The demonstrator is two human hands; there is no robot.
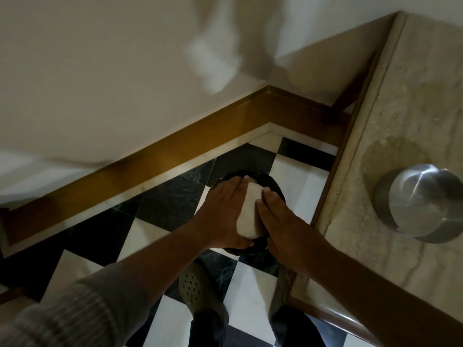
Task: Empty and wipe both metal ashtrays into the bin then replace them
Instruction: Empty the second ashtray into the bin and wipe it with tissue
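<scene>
Grey ribbed sleeve (67, 314) at lower left. Green perforated shoe (198, 291) low centre on checkered floor (253, 306). Mid-frame, left hand (223, 216) holds white cloth (248, 216), fingers clamped on it. Right hand (278, 226) just beside it, fingers curled at cloth's edge (grip unclear). Beneath both, dark round bin (274, 185). Right edge: metal ashtray (423, 201) on marble table (411, 101). Wooden skirting (175, 151) along far wall.

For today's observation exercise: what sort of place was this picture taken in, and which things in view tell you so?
Probably a hotel or lobby-style indoor corner, though that is a guess. Clues: the black-and-white checkered floor, the wooden skirting along the pale wall, and a marble counter bearing a metal ashtray.
</scene>
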